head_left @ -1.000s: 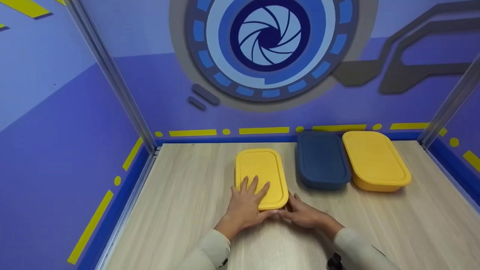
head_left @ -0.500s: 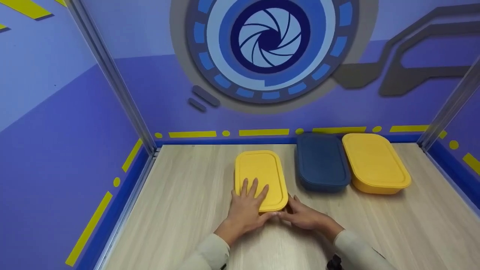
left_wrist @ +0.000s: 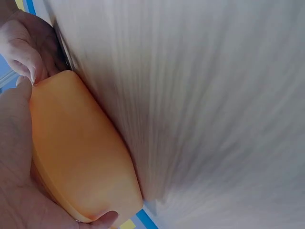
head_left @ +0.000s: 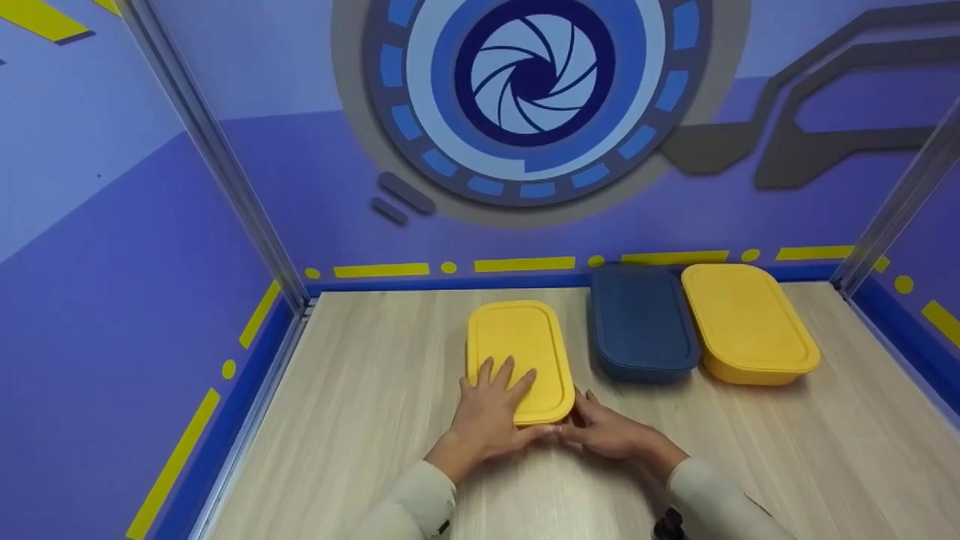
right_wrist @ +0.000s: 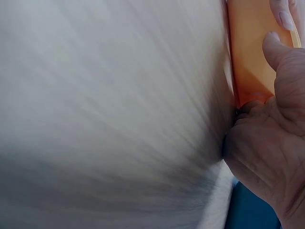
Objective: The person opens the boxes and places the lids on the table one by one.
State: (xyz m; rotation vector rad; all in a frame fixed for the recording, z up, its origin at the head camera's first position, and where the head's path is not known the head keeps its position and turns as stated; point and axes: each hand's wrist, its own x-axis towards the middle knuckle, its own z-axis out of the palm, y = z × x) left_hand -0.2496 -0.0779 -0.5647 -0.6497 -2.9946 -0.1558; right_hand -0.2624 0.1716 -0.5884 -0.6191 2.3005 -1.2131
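Observation:
A yellow lidded lunch box (head_left: 517, 330) lies on the table in front of me. My left hand (head_left: 487, 412) rests on the near part of its lid, fingers straight and spread, with the thumb along the near edge. In the left wrist view, a fingertip (left_wrist: 105, 219) reaches over the side of the box (left_wrist: 81, 148). At the near right corner my right hand (head_left: 607, 431) holds the box, its thumb (right_wrist: 274, 45) against the front wall and the other fingers curled at the side, partly hidden. The two thumb tips nearly meet at the front.
To the right stand a dark blue lunch box (head_left: 645, 322) and another yellow lunch box (head_left: 750, 322), side by side near the back wall. Purple panels (head_left: 285, 172) enclose the wooden table (head_left: 360, 420) at the back and sides.

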